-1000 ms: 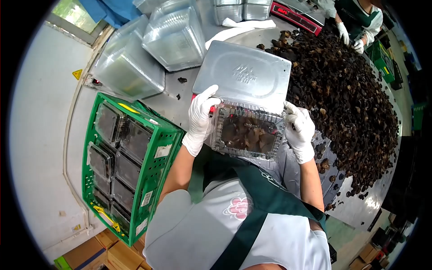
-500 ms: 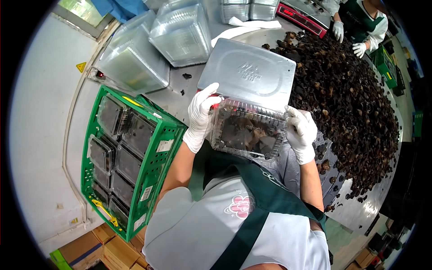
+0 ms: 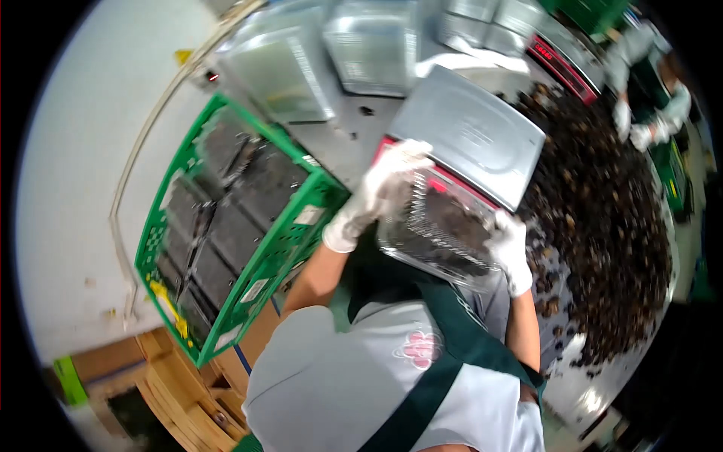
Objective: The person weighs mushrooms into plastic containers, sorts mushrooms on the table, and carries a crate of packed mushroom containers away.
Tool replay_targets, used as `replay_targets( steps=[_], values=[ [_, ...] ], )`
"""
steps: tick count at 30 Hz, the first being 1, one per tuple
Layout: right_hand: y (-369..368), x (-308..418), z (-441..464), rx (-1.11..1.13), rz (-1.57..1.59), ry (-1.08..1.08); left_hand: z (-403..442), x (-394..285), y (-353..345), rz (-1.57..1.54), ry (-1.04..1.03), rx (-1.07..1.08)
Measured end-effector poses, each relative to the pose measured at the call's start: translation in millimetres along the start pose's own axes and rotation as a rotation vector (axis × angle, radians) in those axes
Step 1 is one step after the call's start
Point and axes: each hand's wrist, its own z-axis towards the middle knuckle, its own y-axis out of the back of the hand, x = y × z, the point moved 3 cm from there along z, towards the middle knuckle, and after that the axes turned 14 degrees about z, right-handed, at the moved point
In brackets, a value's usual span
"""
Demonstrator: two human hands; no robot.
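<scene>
Clear plastic box point(image 3: 433, 245), with dark pieces point(image 3: 456, 218) inside, was gripped at opposite ends by the gloved left hand point(image 3: 385, 184) and right hand point(image 3: 510, 252), on the near side of the scale point(image 3: 467, 135); a green crate point(image 3: 277, 260) stood left of the scale.

White gloves point(image 3: 510, 252), silver-and-red scale point(image 3: 467, 134), green crate point(image 3: 282, 254), blackish-brown heap point(image 3: 602, 248)

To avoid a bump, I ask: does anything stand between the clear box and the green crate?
Yes: the gloved left hand is between them, at the side of the clear box that faces the green crate.
</scene>
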Motion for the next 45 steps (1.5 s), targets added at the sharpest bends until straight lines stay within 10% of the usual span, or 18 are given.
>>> replay_targets(
  steps=[2,8,14,18,20,21,24,28,31,34,35,40,45],
  values=[
    [-33,-43,-16,-0.211,1.128,-0.725,-12,-5,-1,-0.375,0.042,0.035],
    [-87,35,8,0.536,0.167,-0.201,-65,-41,40,-0.574,0.118,-0.544],
    [-109,32,11,0.484,0.341,-0.303,-145,-185,173,0.182,0.33,-1.331],
    [-104,12,1,0.461,0.35,-0.278,-226,-215,281,0.429,0.481,-1.353],
    [-101,7,-2,0.469,0.228,-0.259,-304,-173,370,1.311,0.899,-1.462],
    [-100,1,-4,0.436,0.213,-0.226,-318,-154,380,1.739,1.182,-1.277],
    [-95,4,-2,0.42,0.091,-0.307,-310,-96,370,1.59,1.468,-0.853],
    [-83,23,-3,0.346,0.088,-0.271,-277,-101,328,1.864,1.455,-0.874],
    [-80,-6,-19,0.302,-0.042,-0.224,-262,-88,312,2.131,0.866,-0.974],
    [-76,-10,-41,0.243,-0.285,-0.145,-197,-83,259,1.911,0.594,-0.824],
    [-73,-17,-57,0.151,-0.28,-0.032,-158,-72,220,1.69,0.202,-0.676],
    [-74,-44,-125,0.21,-0.358,0.052,-115,-56,158,1.629,0.079,-0.008],
    [-75,-49,-133,0.267,-0.381,0.03,-117,-44,163,1.483,0.245,-0.164]
  ],
)
